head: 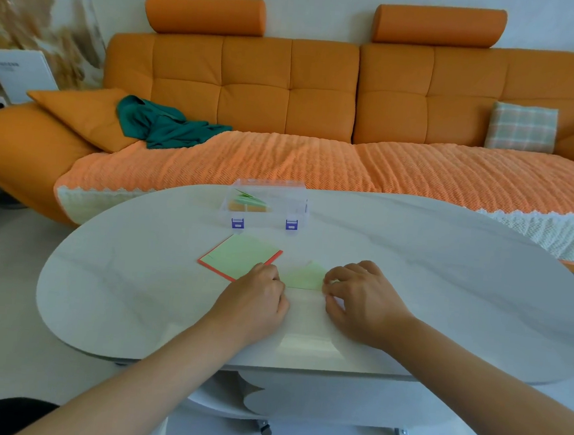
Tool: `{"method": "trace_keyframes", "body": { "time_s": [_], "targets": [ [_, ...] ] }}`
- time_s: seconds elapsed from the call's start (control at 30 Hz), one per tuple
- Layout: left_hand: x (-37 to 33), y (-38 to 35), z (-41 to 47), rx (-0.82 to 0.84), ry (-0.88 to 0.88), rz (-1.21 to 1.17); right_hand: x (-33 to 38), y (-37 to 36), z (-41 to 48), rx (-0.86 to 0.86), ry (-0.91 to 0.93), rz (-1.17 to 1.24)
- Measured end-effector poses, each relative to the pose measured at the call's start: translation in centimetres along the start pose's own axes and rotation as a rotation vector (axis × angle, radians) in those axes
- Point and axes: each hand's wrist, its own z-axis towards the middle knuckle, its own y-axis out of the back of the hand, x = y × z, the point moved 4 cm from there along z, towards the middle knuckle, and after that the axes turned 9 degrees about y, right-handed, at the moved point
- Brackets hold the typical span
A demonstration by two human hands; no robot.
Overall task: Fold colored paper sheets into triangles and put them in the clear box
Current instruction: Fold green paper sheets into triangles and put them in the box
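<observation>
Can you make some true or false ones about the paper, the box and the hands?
1. The left hand and right hand both touch the light green sheet. True.
2. The clear box stands on the table, beyond the stack of sheets. True.
3. The clear box is empty. False: folded papers, green and orange, lie in it.
4. Its latches are red. False: they are purple.
5. The top sheet of the stack is blue. False: it is light green.
</observation>
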Motion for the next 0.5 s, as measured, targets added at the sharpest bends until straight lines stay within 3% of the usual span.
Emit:
{"method": "trace_keyframes", "body": {
  "time_s": [0.27, 0.4, 0.5],
  "targets": [
    [1.1, 0.5, -0.5, -0.022, 0.067, 0.097, -0.3, -0.3, -0.3, -0.013, -0.013, 0.028],
    [0.5, 2.1, 0.0, -0.154, -0.032, -0.002, -0.2, -0.7, 0.1, -0.022, -0.002, 0.044],
    [-1.3, 1.9, 0.2, -0.033, -0.115, -0.081, 0.3, -1.3, 0.8, -0.023, 0.011, 0.078]
  ]
}}
